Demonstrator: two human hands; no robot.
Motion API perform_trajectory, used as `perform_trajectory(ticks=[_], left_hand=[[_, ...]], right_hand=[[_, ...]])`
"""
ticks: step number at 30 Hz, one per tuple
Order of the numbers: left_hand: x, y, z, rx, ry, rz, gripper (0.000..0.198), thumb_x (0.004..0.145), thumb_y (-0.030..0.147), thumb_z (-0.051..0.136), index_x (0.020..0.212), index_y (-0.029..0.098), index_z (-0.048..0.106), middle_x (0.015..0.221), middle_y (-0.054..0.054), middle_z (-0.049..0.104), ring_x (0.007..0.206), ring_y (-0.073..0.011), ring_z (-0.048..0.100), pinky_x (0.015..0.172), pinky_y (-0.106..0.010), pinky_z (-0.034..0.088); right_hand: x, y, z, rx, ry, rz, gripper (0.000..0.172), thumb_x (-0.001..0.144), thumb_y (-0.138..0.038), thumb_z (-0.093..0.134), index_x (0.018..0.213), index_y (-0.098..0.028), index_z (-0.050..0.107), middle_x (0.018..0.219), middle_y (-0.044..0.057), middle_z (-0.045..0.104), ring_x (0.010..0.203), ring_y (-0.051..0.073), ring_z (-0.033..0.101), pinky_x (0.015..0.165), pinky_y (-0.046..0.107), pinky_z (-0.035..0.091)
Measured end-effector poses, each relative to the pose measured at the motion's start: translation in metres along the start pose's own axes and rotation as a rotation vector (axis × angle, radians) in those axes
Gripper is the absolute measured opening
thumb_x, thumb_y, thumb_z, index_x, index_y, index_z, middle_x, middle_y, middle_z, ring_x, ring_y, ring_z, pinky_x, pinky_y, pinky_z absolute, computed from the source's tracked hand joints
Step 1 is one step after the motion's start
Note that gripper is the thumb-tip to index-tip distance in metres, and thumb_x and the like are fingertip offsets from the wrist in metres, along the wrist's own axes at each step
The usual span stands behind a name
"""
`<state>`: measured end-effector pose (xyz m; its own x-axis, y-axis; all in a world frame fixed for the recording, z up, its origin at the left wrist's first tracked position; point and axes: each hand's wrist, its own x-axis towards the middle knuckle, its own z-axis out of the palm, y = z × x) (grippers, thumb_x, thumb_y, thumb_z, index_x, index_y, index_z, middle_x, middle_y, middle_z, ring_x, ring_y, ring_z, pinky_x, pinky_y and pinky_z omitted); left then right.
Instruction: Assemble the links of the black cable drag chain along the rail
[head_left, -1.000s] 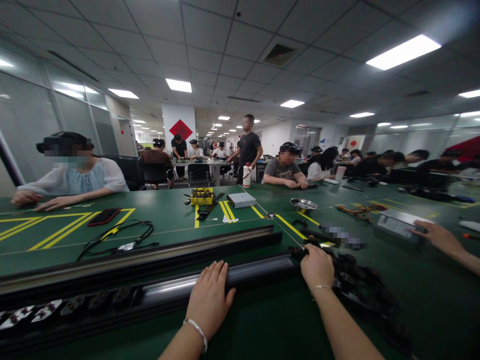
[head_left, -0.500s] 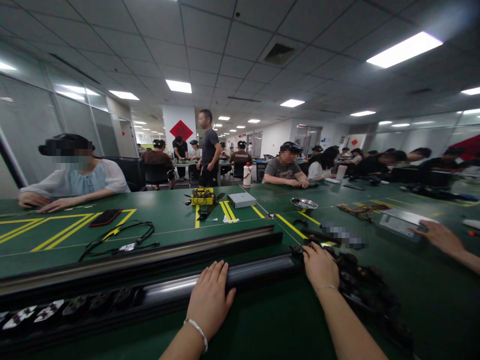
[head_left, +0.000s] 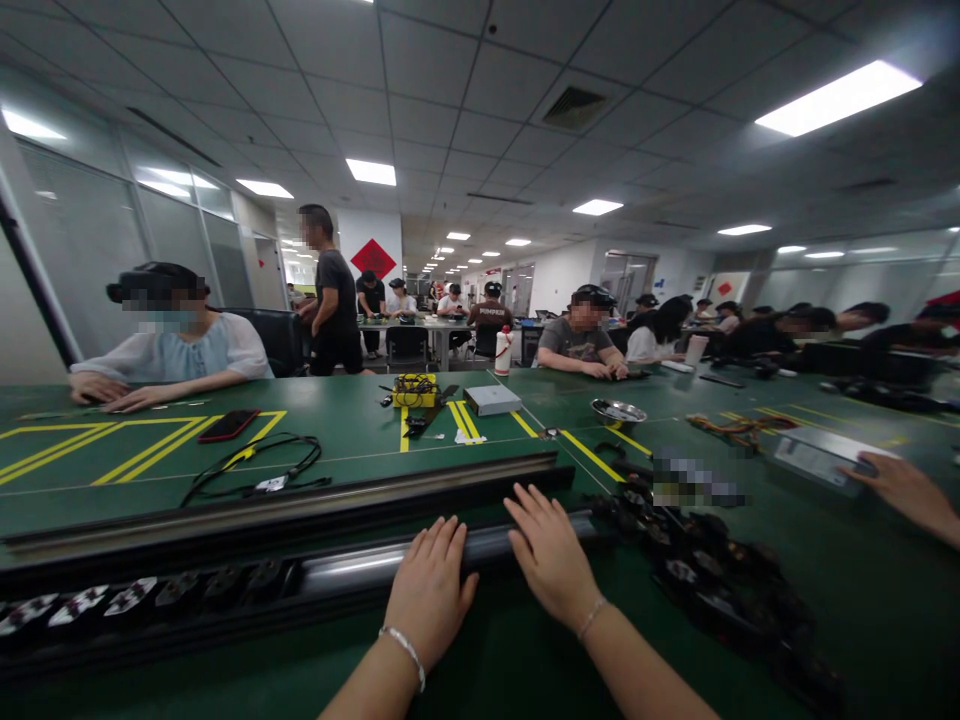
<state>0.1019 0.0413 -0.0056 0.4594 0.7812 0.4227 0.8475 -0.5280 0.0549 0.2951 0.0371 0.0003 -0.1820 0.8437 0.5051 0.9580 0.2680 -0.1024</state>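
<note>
A long black rail (head_left: 345,572) lies across the table in front of me, with a row of socket-like modules (head_left: 131,596) in its left part. My left hand (head_left: 431,580) rests on the rail, its fingers stretched out flat and close together. Just to the right, my right hand (head_left: 551,550) lies over the same rail with straight, slightly spread fingers and nothing held. Beyond it, a second long channel (head_left: 315,505) runs nearly parallel. A pile of loose black parts (head_left: 720,570) begins at the rail's right end.
On the green table (head_left: 510,660) are a black cable (head_left: 259,470), a phone (head_left: 229,425), a yellow holder with wires (head_left: 415,390), a grey box (head_left: 491,400) and a metal bowl (head_left: 617,411). Another person's hand (head_left: 900,485) touches a metal case (head_left: 814,460) at right.
My right hand has moved left from the loose black parts onto the rail, its fingers straightening. The left hand stays on the rail. The view has turned slightly left; a person behind walked left.
</note>
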Motion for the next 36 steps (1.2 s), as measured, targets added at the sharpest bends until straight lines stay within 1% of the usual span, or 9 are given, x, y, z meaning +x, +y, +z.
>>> perform_trajectory(ticks=[3,7,12,17,21,24,29,33,36], left_hand=[[-0.002,-0.003,0.001,-0.001,0.024,0.007,0.044,0.079,0.028,0.044,0.120,0.014,0.048,0.127,-0.010,0.051,0.118,-0.0237,0.044,0.098,-0.042,0.038],[-0.011,-0.023,-0.006,0.047,0.085,-0.035,0.043,0.082,0.034,0.040,0.120,0.014,0.048,0.127,-0.010,0.051,0.118,-0.0229,0.045,0.096,-0.041,0.040],[-0.049,-0.078,-0.029,0.242,0.205,-0.061,0.048,0.082,0.041,0.040,0.123,0.017,0.047,0.136,-0.009,0.041,0.127,-0.0251,0.031,0.101,-0.044,0.031],[-0.086,-0.119,-0.041,0.381,0.246,-0.248,0.052,0.079,0.042,0.039,0.122,0.013,0.049,0.138,-0.012,0.036,0.131,-0.0297,0.020,0.102,-0.050,0.024],[-0.091,-0.121,-0.038,0.391,0.154,-0.307,0.050,0.079,0.043,0.037,0.117,0.015,0.054,0.136,-0.012,0.039,0.128,-0.0303,0.028,0.100,-0.049,0.026],[-0.088,-0.118,-0.035,0.386,0.131,-0.312,0.050,0.079,0.045,0.036,0.115,0.014,0.056,0.135,-0.014,0.041,0.125,-0.0306,0.033,0.100,-0.048,0.027],[-0.088,-0.122,-0.033,0.377,0.171,-0.281,0.054,0.079,0.048,0.037,0.113,0.010,0.056,0.132,-0.016,0.043,0.125,-0.0326,0.032,0.098,-0.049,0.032],[-0.089,-0.123,-0.033,0.325,0.135,-0.151,0.043,0.083,0.040,0.032,0.102,0.017,0.063,0.117,-0.011,0.058,0.126,-0.0281,0.033,0.101,-0.050,0.031],[-0.089,-0.124,-0.033,0.311,0.117,-0.132,0.043,0.084,0.039,0.030,0.097,0.018,0.065,0.111,-0.011,0.061,0.126,-0.0272,0.032,0.102,-0.051,0.030]], right_hand=[[-0.001,-0.030,0.004,0.051,-0.145,-0.090,0.045,0.089,-0.040,0.029,0.131,-0.028,0.036,0.141,0.000,0.030,0.130,0.019,0.022,0.104,0.043,0.019],[-0.003,-0.041,0.004,0.084,-0.233,-0.101,0.043,0.089,-0.042,0.030,0.129,-0.029,0.040,0.138,0.000,0.036,0.127,0.018,0.029,0.105,0.042,0.015],[-0.005,-0.040,0.005,0.064,-0.201,-0.080,0.043,0.088,-0.044,0.031,0.126,-0.028,0.044,0.136,0.001,0.039,0.126,0.019,0.030,0.104,0.042,0.015],[0.000,-0.063,0.010,0.030,-0.123,0.027,0.042,0.088,-0.042,0.029,0.119,-0.026,0.052,0.130,0.005,0.046,0.123,0.022,0.034,0.102,0.044,0.017],[0.008,-0.094,0.014,0.048,-0.107,0.094,0.042,0.089,-0.041,0.027,0.114,-0.023,0.056,0.125,0.008,0.051,0.119,0.022,0.040,0.101,0.043,0.020],[0.007,-0.105,0.017,0.135,-0.181,-0.103,0.040,0.088,-0.040,0.031,0.124,-0.029,0.045,0.133,0.001,0.043,0.123,0.018,0.034,0.103,0.039,0.019],[0.002,-0.103,0.019,0.145,-0.224,-0.172,0.044,0.086,-0.038,0.036,0.129,-0.028,0.040,0.139,0.001,0.035,0.127,0.020,0.028,0.104,0.040,0.016],[0.002,-0.103,0.017,0.174,-0.227,-0.161,0.042,0.086,-0.036,0.036,0.126,-0.028,0.043,0.138,0.000,0.035,0.127,0.020,0.028,0.105,0.041,0.016],[0.003,-0.104,0.017,0.187,-0.228,-0.157,0.042,0.086,-0.035,0.037,0.127,-0.028,0.043,0.138,0.001,0.035,0.128,0.021,0.027,0.105,0.041,0.016]])
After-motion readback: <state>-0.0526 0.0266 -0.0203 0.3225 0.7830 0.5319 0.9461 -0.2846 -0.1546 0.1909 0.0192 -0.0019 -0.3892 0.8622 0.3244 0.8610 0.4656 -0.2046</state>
